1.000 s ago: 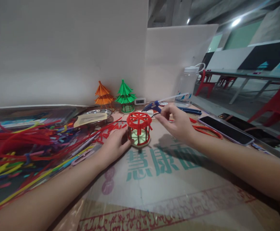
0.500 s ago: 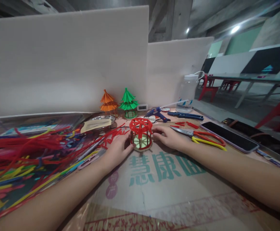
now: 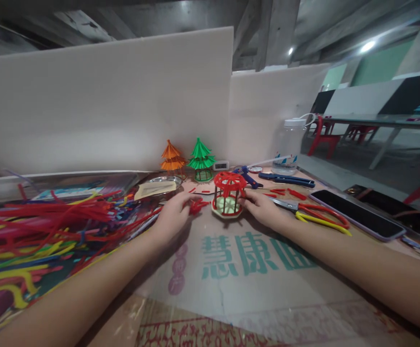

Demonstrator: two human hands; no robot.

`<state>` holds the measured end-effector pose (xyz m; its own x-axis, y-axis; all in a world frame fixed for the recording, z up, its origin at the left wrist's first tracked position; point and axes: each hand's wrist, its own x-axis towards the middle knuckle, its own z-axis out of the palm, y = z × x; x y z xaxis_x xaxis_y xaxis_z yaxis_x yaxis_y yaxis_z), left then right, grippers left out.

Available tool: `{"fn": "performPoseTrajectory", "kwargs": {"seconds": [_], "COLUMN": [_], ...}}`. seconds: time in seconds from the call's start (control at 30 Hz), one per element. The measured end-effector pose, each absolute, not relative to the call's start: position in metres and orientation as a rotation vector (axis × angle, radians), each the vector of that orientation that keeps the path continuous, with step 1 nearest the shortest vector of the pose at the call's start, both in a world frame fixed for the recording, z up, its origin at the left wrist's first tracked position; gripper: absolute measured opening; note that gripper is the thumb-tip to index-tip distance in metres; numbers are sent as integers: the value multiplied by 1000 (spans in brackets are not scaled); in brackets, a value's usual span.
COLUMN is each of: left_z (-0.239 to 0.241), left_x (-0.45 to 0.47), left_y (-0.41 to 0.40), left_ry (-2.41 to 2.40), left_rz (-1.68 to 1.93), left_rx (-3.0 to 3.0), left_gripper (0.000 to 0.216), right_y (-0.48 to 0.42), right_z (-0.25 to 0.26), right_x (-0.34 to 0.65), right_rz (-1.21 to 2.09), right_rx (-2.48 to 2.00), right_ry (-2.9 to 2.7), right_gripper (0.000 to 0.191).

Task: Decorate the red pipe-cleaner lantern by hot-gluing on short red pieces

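A small red cage-like model [image 3: 228, 193] of straws on a round pale base stands on the cardboard sheet [image 3: 246, 270]. My right hand [image 3: 262, 208] grips its right side with curled fingers. My left hand [image 3: 174, 214] has come off the model and rests to its left, fingers curled over short red straw pieces [image 3: 197, 206]; whether it holds any is unclear.
A heap of coloured straws [image 3: 40, 231] fills the left. Orange [image 3: 173, 157] and green [image 3: 202, 155] straw pagodas stand by the white partition. Scissors [image 3: 314, 214], a blue glue gun [image 3: 246, 174], a phone [image 3: 358, 219], a metal dish [image 3: 159, 185] and a plastic bottle [image 3: 291, 144] lie right and behind.
My right hand came down and took the model's right side. My left hand let go of the model and moved left onto the red straw pieces. The view shifted upward.
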<state>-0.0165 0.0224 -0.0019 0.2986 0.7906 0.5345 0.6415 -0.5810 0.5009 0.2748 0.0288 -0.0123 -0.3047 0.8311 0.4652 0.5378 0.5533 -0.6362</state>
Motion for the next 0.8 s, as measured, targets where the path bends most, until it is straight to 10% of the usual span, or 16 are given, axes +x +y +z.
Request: {"fn": "performPoseTrajectory", "kwargs": {"seconds": [0.4,0.8], "left_z": [-3,6], "left_x": [-26,-26], "left_y": [30,24], "left_ry": [1317,1490], "left_rz": [658,932], "left_rx": [2814,2623], "left_gripper": [16,23], "right_y": [17,3], "right_z": [-3,35], "right_x": [271,282], "right_rz": [458,279], "right_rx": [-1030,-935], "right_ry": [-2101,-1689], "right_gripper": [13,23]}}
